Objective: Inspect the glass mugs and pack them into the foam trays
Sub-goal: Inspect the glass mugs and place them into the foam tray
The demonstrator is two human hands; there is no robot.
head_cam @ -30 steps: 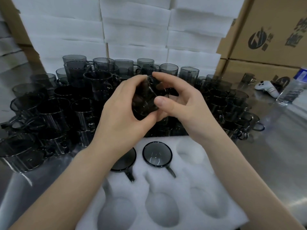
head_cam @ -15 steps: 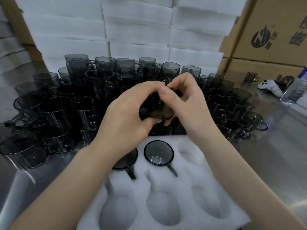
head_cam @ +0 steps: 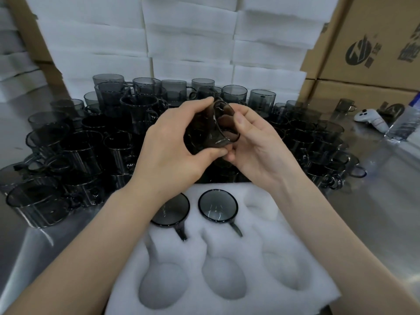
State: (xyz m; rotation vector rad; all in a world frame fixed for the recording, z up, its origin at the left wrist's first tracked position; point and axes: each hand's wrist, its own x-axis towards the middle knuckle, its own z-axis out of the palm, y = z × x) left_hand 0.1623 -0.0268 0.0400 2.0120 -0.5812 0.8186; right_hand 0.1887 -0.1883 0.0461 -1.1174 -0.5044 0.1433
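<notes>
1. One steel table [head_cam: 386, 212] carries everything. Bare steel shows to the right of the tray, out to a white controller [head_cam: 370, 118], so I judge that the freest side for an elbow.
2. Dozens of unpacked mugs [head_cam: 91, 151] crowd the table just beyond the tray's far edge, some stacked. Lowering straight down, not sweeping forward, should avoid knocking a rim.
3. The foam tray [head_cam: 284, 246] lies nearest the person. Its near row of pockets and the far-right pocket [head_cam: 261, 205] hold nothing.
4. The left hand [head_cam: 172, 153] curls round the body of the held mug [head_cam: 211, 130], fingers over the top and thumb beneath.
5. The right hand [head_cam: 256, 151] pinches it at the rim, thumb on the edge and fingers behind the glass.
6. The held mug is tilted above the tray's far edge, mouth toward the right. Turning it slowly against the light should show chips best, and the rim and handle joint deserve the longest look.
7. Two packed mugs [head_cam: 217, 206] sit in the far row, handles pointing toward the person. The next mug probably goes in beside them the same way.
</notes>
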